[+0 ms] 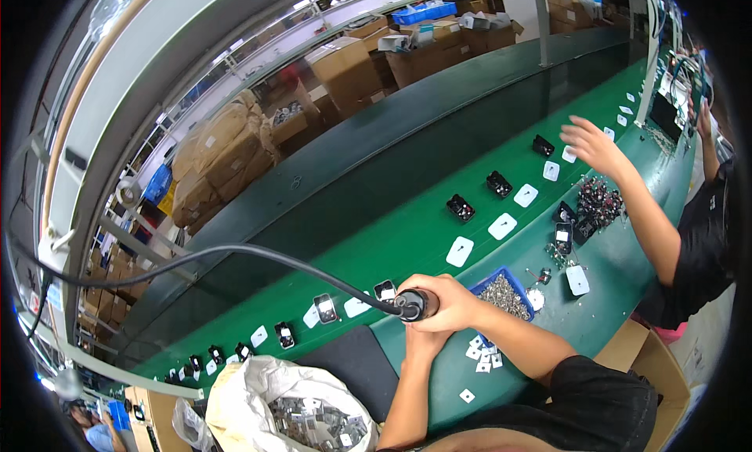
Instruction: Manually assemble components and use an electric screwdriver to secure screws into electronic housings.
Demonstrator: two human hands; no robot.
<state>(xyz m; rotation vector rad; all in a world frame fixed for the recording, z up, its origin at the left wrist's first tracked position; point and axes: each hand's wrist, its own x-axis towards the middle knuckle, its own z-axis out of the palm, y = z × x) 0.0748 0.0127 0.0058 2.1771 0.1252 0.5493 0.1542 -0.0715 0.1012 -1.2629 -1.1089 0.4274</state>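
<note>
Your right hand [453, 301] is closed round the black corded driver [418, 305], held upright near the table's belt-side edge, cable [235, 249] running off to the left. Your left hand [423, 344] is under and behind it, mostly hidden — can't tell whether it's gripping a part or just bracing.

Looks like you're on the fastening step, driver over a workpiece. Can't confirm: the bit and whatever is beneath it are out of sight behind your hands. Nearest visible unit is the black housing [384, 291] on the green belt [423, 252], just beside the driver. Another black housing [324, 308] sits further left, with a white cover [356, 304] lying between the two.

Supplies are close: blue tray [526, 301] of small metal parts right of your right wrist, white square plates [483, 356] loose on the table [446, 381] below the tray, open white sack [235, 397] of metal pieces left of your left forearm.

Next move, my read: keep the driver square, hold the work steady with the left, check the fastener is seated before lifting off. Main risk — slipping off-axis. Watch the cable too; it passes over the belt line.
</note>
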